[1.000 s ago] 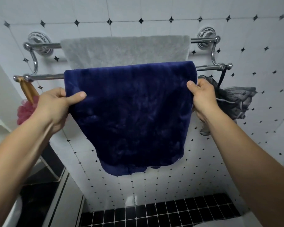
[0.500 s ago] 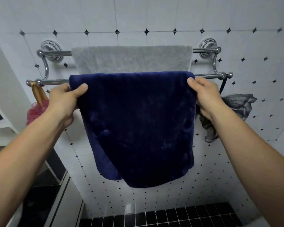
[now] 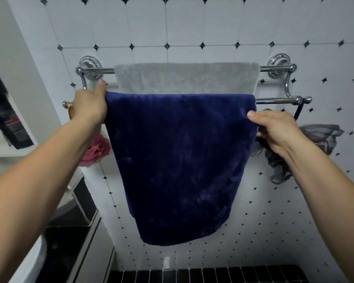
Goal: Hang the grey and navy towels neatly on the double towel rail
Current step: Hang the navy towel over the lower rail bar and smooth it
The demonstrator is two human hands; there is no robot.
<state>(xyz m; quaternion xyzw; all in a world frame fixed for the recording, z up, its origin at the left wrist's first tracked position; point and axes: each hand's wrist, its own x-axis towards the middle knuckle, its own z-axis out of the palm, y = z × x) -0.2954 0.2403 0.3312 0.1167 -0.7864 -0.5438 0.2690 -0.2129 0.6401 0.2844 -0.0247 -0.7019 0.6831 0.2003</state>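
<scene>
The navy towel (image 3: 178,160) is draped over the front bar of the rail (image 3: 278,101), and its folded top edge runs along that bar from the left end almost to the right end. Behind it, the grey towel (image 3: 184,78) is hung over the rear bar, close to the tiled wall (image 3: 192,23), with only its upper band seen above the navy one.

The navy towel's top left corner is grasped by the left hand (image 3: 89,105), the thumb laid on top at the bar and the fingers hidden behind the cloth. The right edge, a little below the bar, is pinched by the right hand (image 3: 274,129), thumb on the front face and fingers curled behind.

The lower hem is seen to hang unevenly, lower toward the middle and right.

A pink puff (image 3: 95,150) is hung from the rail's left end, below the left hand, and a grey puff (image 3: 321,137) from the right end, partly hidden by the right hand. A dark bottle (image 3: 6,113) is held on a shelf at the far left.
</scene>
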